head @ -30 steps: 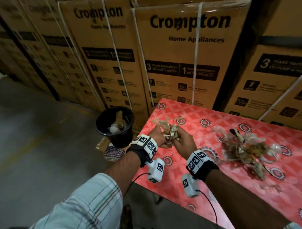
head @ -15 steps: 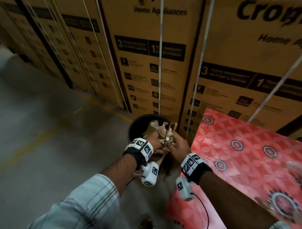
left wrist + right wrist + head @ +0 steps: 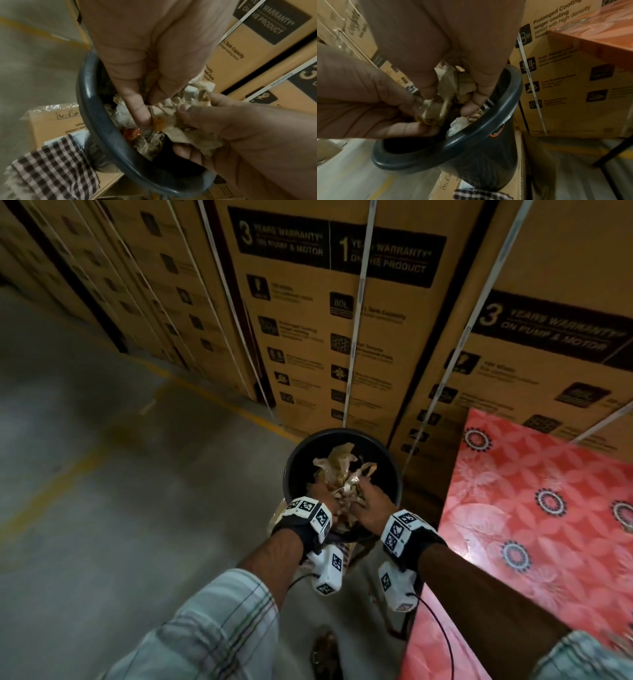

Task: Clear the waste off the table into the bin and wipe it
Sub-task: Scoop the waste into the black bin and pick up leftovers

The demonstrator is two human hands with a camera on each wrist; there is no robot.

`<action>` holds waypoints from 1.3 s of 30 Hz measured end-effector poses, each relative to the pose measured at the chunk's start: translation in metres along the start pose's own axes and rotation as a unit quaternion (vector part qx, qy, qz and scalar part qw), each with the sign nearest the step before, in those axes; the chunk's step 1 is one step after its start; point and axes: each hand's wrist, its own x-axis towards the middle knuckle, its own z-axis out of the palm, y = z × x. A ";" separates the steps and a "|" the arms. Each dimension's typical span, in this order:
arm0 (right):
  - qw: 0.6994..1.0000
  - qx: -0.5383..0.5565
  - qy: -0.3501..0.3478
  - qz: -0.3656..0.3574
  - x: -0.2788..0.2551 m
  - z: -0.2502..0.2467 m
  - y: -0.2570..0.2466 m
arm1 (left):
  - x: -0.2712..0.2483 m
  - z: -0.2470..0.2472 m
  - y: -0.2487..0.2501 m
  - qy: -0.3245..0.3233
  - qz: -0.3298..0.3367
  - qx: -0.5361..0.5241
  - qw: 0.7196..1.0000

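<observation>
A crumpled bundle of waste, paper and plastic wrappers (image 3: 342, 470), is held between both hands right over the mouth of the black bin (image 3: 294, 460). My left hand (image 3: 323, 491) pinches it from the left and my right hand (image 3: 371, 498) grips it from the right. In the left wrist view my left fingers (image 3: 142, 115) press into the waste (image 3: 180, 121) above the bin rim (image 3: 96, 121). The right wrist view shows my right fingers (image 3: 471, 105) curled on the waste (image 3: 436, 111), with more wrappers lying inside the bin (image 3: 488, 128). The red patterned table (image 3: 548, 508) stands to the right.
Tall stacked cardboard boxes (image 3: 342, 337) stand close behind the bin. The bin sits on a flat carton (image 3: 51, 121), where a checked cloth (image 3: 51, 169) also lies. Grey concrete floor (image 3: 102, 474) stretches to the left.
Both hands carried the waste bundle leftward off the table and now hold it lower, over the bin's mouth. The view swung left, so the pile on the table is out of sight.
</observation>
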 end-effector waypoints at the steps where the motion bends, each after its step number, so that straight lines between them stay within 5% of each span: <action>1: 0.999 -0.022 -0.007 0.025 0.004 0.002 0.001 | -0.011 -0.005 0.006 0.002 -0.003 -0.001 1.000; 7: 0.994 -0.104 0.007 0.038 0.010 0.009 0.005 | -0.019 -0.011 0.015 0.070 -0.069 -0.056 0.994; 12: 0.987 -0.155 0.044 -0.020 -0.001 0.005 -0.001 | -0.035 -0.015 0.020 0.056 0.049 0.060 0.995; 16: 0.977 -0.199 0.066 -0.043 -0.026 -0.018 0.002 | -0.055 -0.007 0.031 0.083 0.180 0.077 0.977; 20: 0.966 -0.218 0.119 -0.068 -0.070 -0.060 0.023 | -0.075 0.015 0.060 0.077 0.241 0.134 0.958; 29: 0.933 -0.203 0.288 -0.072 -0.208 -0.147 0.116 | -0.137 0.144 0.150 0.019 0.356 0.190 0.915; 39: 0.916 -0.159 0.369 -0.006 -0.374 -0.217 0.270 | -0.221 0.340 0.214 -0.030 0.399 0.207 0.893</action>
